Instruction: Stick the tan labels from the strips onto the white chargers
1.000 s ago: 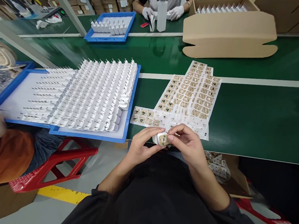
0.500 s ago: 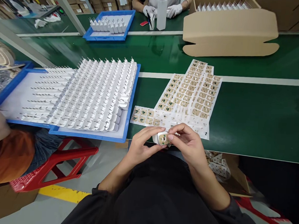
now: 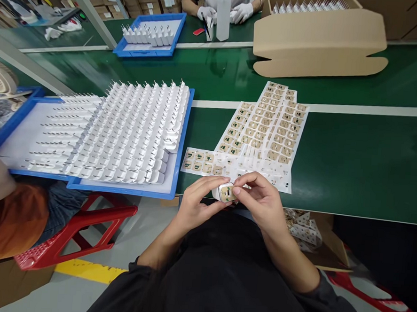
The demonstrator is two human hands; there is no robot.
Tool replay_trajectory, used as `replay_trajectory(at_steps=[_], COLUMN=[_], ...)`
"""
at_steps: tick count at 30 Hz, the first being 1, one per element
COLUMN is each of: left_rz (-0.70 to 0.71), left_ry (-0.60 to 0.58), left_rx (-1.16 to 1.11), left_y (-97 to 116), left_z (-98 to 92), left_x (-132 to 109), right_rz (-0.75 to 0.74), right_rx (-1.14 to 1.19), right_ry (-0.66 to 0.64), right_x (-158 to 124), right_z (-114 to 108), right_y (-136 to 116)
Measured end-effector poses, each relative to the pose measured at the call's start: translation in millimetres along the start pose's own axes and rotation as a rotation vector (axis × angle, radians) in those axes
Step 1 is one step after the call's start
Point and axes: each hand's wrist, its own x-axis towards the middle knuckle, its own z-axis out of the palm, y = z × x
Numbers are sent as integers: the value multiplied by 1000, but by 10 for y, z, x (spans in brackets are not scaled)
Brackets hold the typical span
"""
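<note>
My left hand (image 3: 203,198) grips a small white charger (image 3: 217,194) between its thumb and fingers, just past the table's near edge. The charger's end face points toward my right hand and carries a tan sticker (image 3: 226,192) around a pale slot. With thumb and index finger pinched together, my right hand (image 3: 260,199) touches the right edge of that sticker; the fingertips hide the exact contact. Right behind the hands lie overlapping white sheets (image 3: 253,166) with rows of tan stickers. To the left, many white chargers (image 3: 128,132) with metal prongs up stand in a blue tray (image 3: 175,173).
A second blue tray (image 3: 5,132) adjoins on the left, near a fan (image 3: 0,76) and a seated person. Across the table are another blue tray (image 3: 144,54), a bottle (image 3: 223,18), a cardboard box (image 3: 317,42) and a person in white gloves. Red stools (image 3: 84,228) stand below.
The whole view has shifted very slightly. Both hands keep nearly the same pose on the charger, its stickered face turned a touch.
</note>
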Motion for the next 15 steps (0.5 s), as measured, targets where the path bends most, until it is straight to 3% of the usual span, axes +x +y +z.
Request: replay_trajectory(at_steps=[15], left_rz=[31], left_ry=[15], left_rx=[32], left_y=[14], left_z=[10], left_x=[14], right_rz=[-5], right_rx=[43], right_ry=[7], right_x=[-6], right_z=[18], right_y=[9])
